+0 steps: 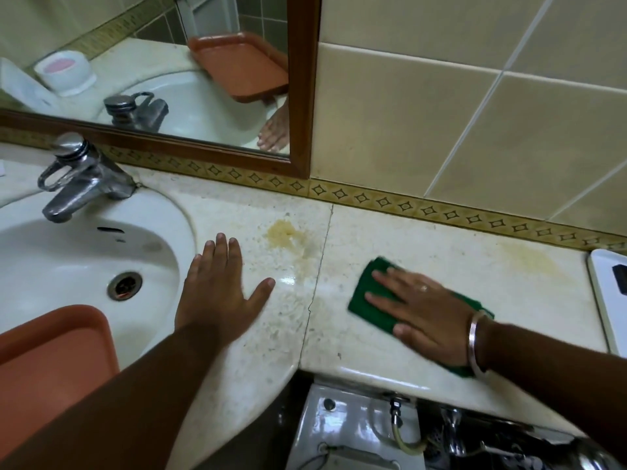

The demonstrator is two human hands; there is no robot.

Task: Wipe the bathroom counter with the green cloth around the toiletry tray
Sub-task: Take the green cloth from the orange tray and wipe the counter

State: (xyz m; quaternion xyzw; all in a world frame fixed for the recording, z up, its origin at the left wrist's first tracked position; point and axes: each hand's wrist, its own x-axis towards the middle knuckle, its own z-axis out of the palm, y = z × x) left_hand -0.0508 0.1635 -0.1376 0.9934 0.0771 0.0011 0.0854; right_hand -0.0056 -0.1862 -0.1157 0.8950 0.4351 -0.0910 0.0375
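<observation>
A folded green cloth [368,290] lies flat on the pale marble counter [441,262], right of a seam in the stone. My right hand [420,310] presses down on it with fingers spread, covering most of it. My left hand [220,293] rests flat and empty on the counter beside the sink, fingers apart. An orange-brown tray [51,354] sits at the lower left, lying over the sink's front edge; nothing shows inside it. A yellowish stain [283,232] marks the counter between my hands, nearer the wall.
A white sink [68,262] with a chrome tap [78,178] fills the left. A wood-framed mirror [169,62] hangs above. A white flat object [610,300] lies at the right edge. Toilet tank and hose fittings [373,429] sit below the counter's front.
</observation>
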